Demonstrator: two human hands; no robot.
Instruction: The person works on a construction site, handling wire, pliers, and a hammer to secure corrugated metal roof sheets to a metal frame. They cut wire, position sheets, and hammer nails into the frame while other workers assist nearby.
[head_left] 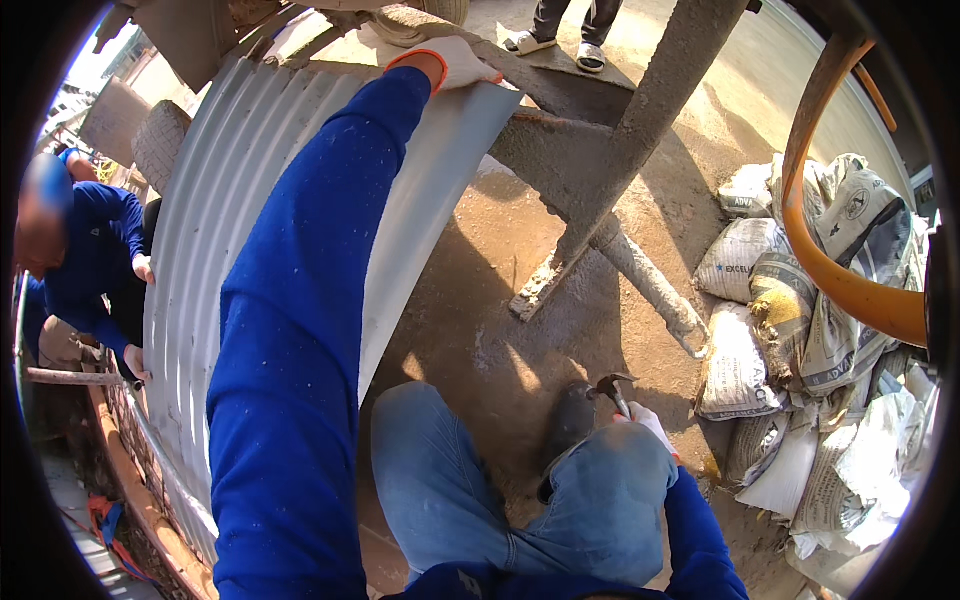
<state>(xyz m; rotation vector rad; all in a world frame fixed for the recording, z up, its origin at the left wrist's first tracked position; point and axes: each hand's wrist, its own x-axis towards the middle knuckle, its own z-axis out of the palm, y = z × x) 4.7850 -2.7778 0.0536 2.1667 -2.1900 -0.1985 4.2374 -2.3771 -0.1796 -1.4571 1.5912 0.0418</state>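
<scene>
A large grey corrugated metal sheet [210, 240] stands tilted on my left, its ribs running lengthwise. My left arm reaches across it, and my left hand [458, 64], in a white glove with an orange cuff, grips the sheet at its far right corner. The fingertips there are partly hidden. By my right knee, my right hand [648, 430], also gloved, is closed around the handle of a claw hammer [614, 392]. The hammer's dark head points upward beside my boot.
Along the sheet's left edge, a co-worker in blue [95, 250] has both hands on it. A cement-crusted metal frame [640, 130] slants ahead of me. Stacked filled sacks [740, 365] lie right, below a curved orange bar [800, 220]. Another person's feet [590, 57] stand beyond.
</scene>
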